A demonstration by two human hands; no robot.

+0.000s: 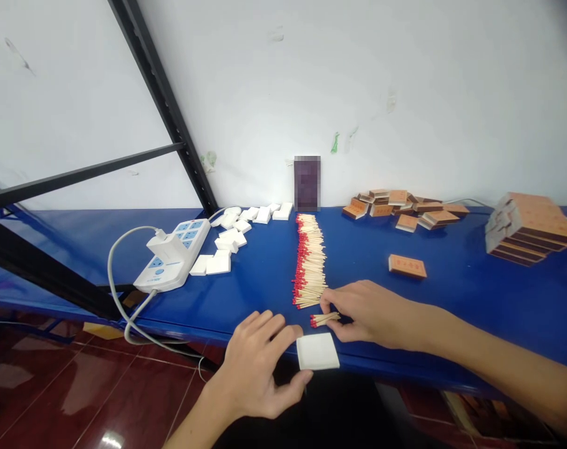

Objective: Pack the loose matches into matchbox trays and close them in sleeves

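Between thumb and fingers, my left hand [259, 365] grips one end of a white matchbox tray [318, 352] at the shelf's front edge. My right hand [370, 312] pinches a small bunch of red-tipped matches [324, 320] just beyond that tray, their heads pointing left. Farther back, a long row of loose matches [310, 262] lies side by side on the blue surface, heads to the left. A single orange matchbox cover [407, 265] rests to the right of the row, beyond my right hand.
White trays [218, 262] lie scattered at the left, beside a power strip [173, 255] with a plugged-in charger and cable. Orange matchboxes [381, 209] are heaped at the back right, near a wrapped stack [531, 227]. A black shelf post [166, 106] rises at the left.
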